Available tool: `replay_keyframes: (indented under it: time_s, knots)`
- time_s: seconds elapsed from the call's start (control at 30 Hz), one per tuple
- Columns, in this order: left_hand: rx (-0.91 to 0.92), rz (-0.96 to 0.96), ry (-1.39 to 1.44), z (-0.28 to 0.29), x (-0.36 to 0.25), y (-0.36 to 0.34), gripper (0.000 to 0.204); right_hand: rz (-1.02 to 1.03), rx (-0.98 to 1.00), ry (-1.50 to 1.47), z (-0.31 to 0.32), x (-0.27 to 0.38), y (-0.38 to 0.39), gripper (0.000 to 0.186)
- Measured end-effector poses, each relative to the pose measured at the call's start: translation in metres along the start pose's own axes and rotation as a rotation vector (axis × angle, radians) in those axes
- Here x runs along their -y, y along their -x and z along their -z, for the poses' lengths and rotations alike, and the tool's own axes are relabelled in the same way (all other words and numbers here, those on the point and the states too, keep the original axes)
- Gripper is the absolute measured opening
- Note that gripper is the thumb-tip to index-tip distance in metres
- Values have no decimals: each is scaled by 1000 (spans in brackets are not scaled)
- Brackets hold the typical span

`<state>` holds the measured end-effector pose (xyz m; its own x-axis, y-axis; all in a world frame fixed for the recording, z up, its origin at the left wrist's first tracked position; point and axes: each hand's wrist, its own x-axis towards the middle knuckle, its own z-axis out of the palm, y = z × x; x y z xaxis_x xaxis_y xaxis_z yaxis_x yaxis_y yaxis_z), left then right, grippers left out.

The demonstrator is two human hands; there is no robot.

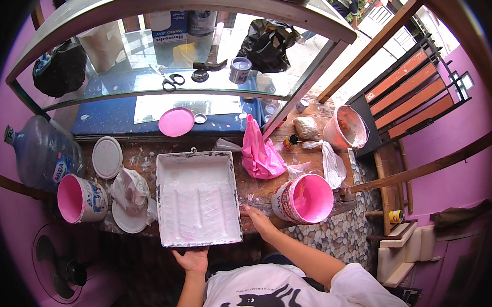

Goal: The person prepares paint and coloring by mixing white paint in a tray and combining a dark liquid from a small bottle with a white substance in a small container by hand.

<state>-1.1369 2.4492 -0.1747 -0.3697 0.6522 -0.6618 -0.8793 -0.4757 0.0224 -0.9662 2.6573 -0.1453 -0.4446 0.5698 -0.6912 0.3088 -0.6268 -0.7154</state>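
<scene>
A white paint tray (pixel 199 198) with a ribbed floor and dark, paint-crusted rim is held over the front of the wooden table. My left hand (pixel 193 260) grips its near edge from below, fingers hidden under the tray. At the tray's right side, my right hand (pixel 258 221) holds the edge, its fingertips partly out of sight. Pale paint coats the inside of the tray. Just right of my right hand lies a tipped bucket (pixel 311 199), pink inside. Beyond the tray stands a crumpled pink plastic bag (pixel 261 151).
Left of the tray are a pink-lined bucket (pixel 75 199), white lids (pixel 107 157), crumpled plastic (pixel 130 187) and a large water bottle (pixel 43 153). A glass case (pixel 166 92) holds scissors (pixel 173 82), a hammer (pixel 211 59) and cans. Another bucket (pixel 346 127) stands far right; a fan (pixel 60 266) is low left.
</scene>
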Motion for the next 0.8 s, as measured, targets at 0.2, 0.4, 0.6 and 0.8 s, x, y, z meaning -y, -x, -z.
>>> replay_keyframes:
  time_s: [0.2,0.4,0.6,0.8]
  knots:
    - [-3,-4,0,1,-7,-27,87,4,-74,-99,12,-21,24,52]
    - [-32,-37,-65,-8,4,-26,87,-81,12,208,61,-69,71,47]
    - [-205,-95,-368,35,-5,-29,87,-118,27,244,129,-93,128,48]
    - [-369,97,-1360,119,30,-36,62,46,-175,407,251,-144,176,45]
